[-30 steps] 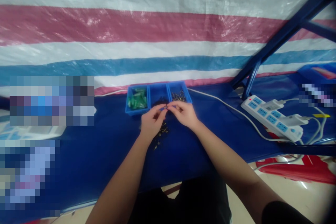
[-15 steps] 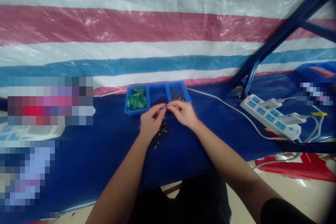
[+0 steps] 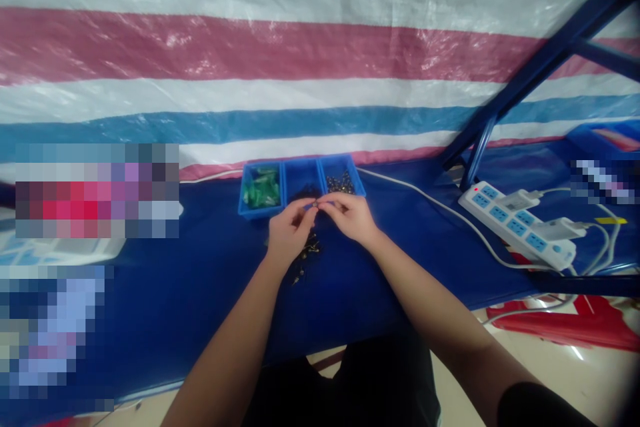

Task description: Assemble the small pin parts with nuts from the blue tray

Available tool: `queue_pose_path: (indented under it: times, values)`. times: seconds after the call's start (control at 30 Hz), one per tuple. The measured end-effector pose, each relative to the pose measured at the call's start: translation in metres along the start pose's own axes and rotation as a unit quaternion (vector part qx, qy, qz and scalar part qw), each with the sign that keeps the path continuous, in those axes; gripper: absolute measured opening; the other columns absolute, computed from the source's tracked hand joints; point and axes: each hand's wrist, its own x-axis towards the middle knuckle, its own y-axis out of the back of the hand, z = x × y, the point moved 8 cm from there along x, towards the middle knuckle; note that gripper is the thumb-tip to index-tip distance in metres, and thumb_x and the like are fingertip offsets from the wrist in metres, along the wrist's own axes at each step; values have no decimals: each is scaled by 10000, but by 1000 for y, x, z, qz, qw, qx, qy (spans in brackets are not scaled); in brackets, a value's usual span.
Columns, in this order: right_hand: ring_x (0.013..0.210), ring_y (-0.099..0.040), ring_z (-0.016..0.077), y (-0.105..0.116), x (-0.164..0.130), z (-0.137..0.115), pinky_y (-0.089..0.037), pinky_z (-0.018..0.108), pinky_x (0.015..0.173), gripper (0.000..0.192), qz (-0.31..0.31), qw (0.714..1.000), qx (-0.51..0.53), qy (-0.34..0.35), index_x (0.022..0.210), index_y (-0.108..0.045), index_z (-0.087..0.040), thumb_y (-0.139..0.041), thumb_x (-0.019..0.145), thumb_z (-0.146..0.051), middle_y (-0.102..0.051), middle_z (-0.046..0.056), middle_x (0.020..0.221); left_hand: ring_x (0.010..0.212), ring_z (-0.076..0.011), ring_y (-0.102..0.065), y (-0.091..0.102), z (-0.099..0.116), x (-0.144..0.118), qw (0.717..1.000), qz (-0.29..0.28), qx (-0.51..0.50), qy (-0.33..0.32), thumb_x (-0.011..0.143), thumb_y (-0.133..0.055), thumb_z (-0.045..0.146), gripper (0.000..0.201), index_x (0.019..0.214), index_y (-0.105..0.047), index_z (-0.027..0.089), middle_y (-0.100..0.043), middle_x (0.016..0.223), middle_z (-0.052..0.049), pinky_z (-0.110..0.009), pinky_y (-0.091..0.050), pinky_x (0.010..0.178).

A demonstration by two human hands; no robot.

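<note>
A tiny metal part [image 3: 315,204] sits pinched between the fingertips of both hands, held just above the blue surface [image 3: 200,280] and right in front of the middle compartment of a blue tray [image 3: 302,181]. It is too small to tell its exact shape. The left hand [image 3: 289,232] closes thumb and forefinger on the part from the left; the right hand [image 3: 350,215] closes its fingertips on it from the right, so the 2 hands meet at that 1 point.

Under the left hand, a small heap of dark pins [image 3: 305,257] with brassy tips lies loose on the surface. The tray has 3 compartments side by side: the left one holds green pieces [image 3: 261,190], the middle one dark bits that are hard to make out, the right one small dark metal pieces [image 3: 341,181].

A white cable [image 3: 425,197] runs from behind the tray toward a white power strip [image 3: 515,225] with blue sockets at the right, near a blue metal frame [image 3: 525,73]. A striped tarpaulin [image 3: 300,47] in red, white and blue hangs behind the surface.
</note>
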Motion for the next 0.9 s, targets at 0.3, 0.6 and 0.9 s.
queue_pose_path:
  times: [0.3, 0.6, 0.9]
  values:
    - [484, -344, 91, 0, 1, 2, -364, 243, 530, 275, 4, 1000, 6, -3, 973, -805, -193, -684, 920, -434, -402, -68, 505, 527, -96, -638, 1, 1, 1, 1000, 6, -3, -1, 920, -661, 403, 288, 1116, -736, 206, -687, 656, 23, -207, -541, 583]
    - [488, -310, 89, 1, 1, 0, -353, 250, 533, 214, 6, 1000, 10, 0, 978, -813, -206, -704, 909, -377, -353, -78, 508, 528, -94, -622, -3, -8, 1, 999, -13, -24, 23, 923, -656, 420, 317, 1133, -733, 195, -678, 655, 12, -205, -524, 557]
    - [501, -322, 91, -5, -1, 2, -341, 250, 533, 254, -41, 998, 41, -6, 1092, -803, -217, -716, 911, -372, -390, -79, 512, 524, -87, -610, -7, -5, 2, 998, -51, -31, 5, 979, -564, 372, 279, 1106, -746, 203, -675, 673, 14, -211, -508, 558]
